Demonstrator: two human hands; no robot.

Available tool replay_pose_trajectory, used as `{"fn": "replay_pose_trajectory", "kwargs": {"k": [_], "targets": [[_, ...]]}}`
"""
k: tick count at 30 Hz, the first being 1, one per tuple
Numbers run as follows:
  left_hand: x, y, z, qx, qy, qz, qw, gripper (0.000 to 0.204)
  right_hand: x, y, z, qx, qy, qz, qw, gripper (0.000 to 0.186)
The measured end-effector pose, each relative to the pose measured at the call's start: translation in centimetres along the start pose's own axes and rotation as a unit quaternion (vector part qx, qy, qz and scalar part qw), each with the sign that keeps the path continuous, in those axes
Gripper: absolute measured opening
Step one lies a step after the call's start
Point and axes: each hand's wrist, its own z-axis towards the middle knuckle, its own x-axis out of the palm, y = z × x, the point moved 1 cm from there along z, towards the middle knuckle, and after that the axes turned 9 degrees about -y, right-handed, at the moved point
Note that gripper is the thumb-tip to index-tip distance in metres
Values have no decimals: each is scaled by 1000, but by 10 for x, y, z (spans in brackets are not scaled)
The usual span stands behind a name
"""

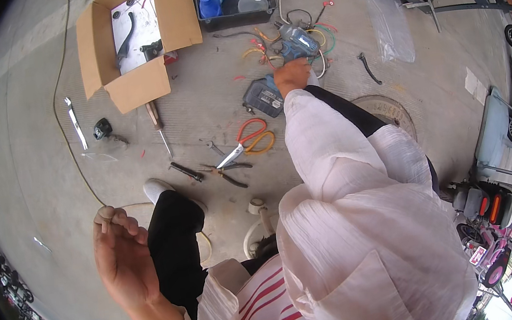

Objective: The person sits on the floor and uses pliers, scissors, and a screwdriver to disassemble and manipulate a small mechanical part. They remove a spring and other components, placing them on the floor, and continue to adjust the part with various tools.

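My right hand (293,76) is closed round the grip of a blue-grey cordless power drill (298,41) lying on the ground, its battery base (262,98) showing on the near side. At the lower left my left hand (125,260) is raised, palm up, thumb and fingers curled together. Whatever may be pinched there is too small to make out. Between the hands lie scissors (239,144) with red and orange handles, pliers (226,173) with dark handles, a wrench (215,147) and a short black tool (186,171). Coloured wires (324,42) spread around the drill.
An open cardboard box (176,14) holds black levers. Beside it is a black bin (236,19) of bottles. A screwdriver (156,120), an open-ended wrench (76,123), a black lever (369,69) and a plastic bag (389,23) lie around. Parked scooters (495,205) stand right.
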Motion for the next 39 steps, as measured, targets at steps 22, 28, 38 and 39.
{"fn": "replay_pose_trajectory", "kwargs": {"k": [22,28,38,39], "targets": [[-8,-5,4,35,-4,35,999,32,-150,46,94,-271,312,-128,902,42],[-15,-10,-3,48,-12,14,999,32,-271,-7,209,-330,170,-208,905,36],[-14,9,-9,34,37,73,996,36,-149,-318,235,8,108,-104,989,27],[-14,15,-5,28,35,80,996,36,-155,-312,212,56,169,-110,978,33]]}}
